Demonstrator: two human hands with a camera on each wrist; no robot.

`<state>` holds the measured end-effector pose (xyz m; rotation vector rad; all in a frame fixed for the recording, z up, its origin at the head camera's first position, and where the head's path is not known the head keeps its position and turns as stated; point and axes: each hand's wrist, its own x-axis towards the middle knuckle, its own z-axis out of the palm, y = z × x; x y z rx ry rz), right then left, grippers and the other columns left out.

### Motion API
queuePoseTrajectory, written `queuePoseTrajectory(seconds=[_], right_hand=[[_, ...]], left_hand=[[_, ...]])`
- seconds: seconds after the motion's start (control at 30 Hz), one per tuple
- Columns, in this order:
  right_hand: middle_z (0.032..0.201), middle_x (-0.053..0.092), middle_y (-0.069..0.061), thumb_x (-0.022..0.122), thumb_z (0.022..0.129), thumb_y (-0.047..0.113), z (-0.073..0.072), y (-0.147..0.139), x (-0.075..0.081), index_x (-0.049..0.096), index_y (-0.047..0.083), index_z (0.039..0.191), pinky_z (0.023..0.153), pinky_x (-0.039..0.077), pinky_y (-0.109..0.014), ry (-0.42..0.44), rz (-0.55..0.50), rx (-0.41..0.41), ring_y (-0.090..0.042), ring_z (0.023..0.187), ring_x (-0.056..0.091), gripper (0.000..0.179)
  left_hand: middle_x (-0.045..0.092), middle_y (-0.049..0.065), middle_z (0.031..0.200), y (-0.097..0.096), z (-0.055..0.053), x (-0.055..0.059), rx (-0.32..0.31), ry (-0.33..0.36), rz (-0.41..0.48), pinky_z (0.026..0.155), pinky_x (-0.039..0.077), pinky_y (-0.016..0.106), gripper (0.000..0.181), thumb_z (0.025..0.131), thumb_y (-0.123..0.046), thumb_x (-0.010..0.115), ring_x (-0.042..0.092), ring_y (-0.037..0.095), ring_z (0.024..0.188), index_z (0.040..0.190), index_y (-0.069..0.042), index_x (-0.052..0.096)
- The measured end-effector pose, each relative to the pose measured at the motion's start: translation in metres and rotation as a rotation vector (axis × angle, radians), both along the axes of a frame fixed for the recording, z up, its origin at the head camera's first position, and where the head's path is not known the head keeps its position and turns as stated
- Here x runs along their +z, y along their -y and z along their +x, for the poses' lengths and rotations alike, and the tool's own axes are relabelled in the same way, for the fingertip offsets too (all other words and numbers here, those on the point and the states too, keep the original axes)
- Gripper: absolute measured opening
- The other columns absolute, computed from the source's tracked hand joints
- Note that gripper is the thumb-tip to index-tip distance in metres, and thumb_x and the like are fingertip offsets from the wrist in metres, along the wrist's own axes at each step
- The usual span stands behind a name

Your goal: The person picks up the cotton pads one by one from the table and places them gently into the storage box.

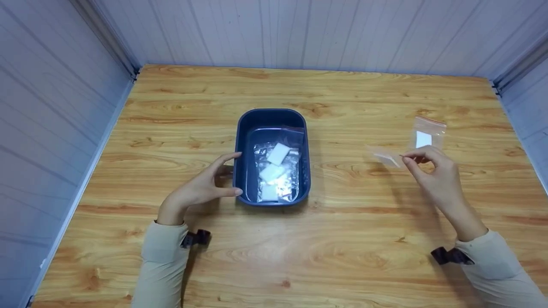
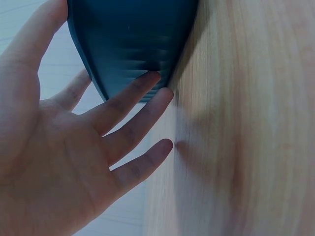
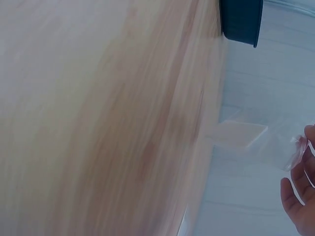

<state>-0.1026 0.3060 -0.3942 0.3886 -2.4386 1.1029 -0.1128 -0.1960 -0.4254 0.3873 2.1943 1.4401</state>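
My right hand [image 1: 441, 177] pinches the edge of a small clear zip bag [image 1: 386, 158] above the table, to the right of the bin. In the right wrist view, a flat white piece [image 3: 241, 133] shows inside that bag, with fingertips [image 3: 298, 173] at its reddish zip strip. A dark blue bin [image 1: 274, 110] stands on the table, and several clear bags with white pieces [image 1: 279, 154] lie in it. Along its left side, my left hand [image 1: 199, 188] touches the rim with spread fingers. The left wrist view shows this hand's fingers [image 2: 135, 130] fairly straight against or near the outer wall.
Another zip bag [image 1: 424, 139] with a white piece lies flat on the wooden table [image 1: 351, 248], just beyond my right hand. Pale panelled walls [image 1: 282, 34] border the table at the back and sides.
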Motion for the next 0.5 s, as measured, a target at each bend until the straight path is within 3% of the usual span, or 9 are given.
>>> queuePoseTrajectory(seconds=[0.2,0.5], right_hand=[[0.083,0.066,-0.020,0.069,0.083,-0.016,0.006,0.024,0.016,0.070,-0.009,0.091,0.075,0.041,-0.018,-0.036,-0.018,0.031,0.001,0.081,0.054,0.010],[0.084,0.068,-0.015,0.071,0.084,-0.012,-0.006,0.025,-0.002,0.072,-0.004,0.092,0.076,0.042,-0.019,-0.067,-0.061,0.025,-0.001,0.082,0.055,0.011]], left_hand=[[0.039,0.014,0.151,0.000,0.000,0.000,-0.012,-0.008,0.013,0.115,0.025,0.055,0.089,0.086,-0.026,0.079,0.036,0.032,0.139,0.156,-0.029,0.024],[0.039,0.014,0.152,-0.001,0.000,0.000,-0.010,-0.015,0.007,0.115,0.025,0.055,0.088,0.087,-0.026,0.079,0.036,0.032,0.139,0.156,-0.029,0.025]])
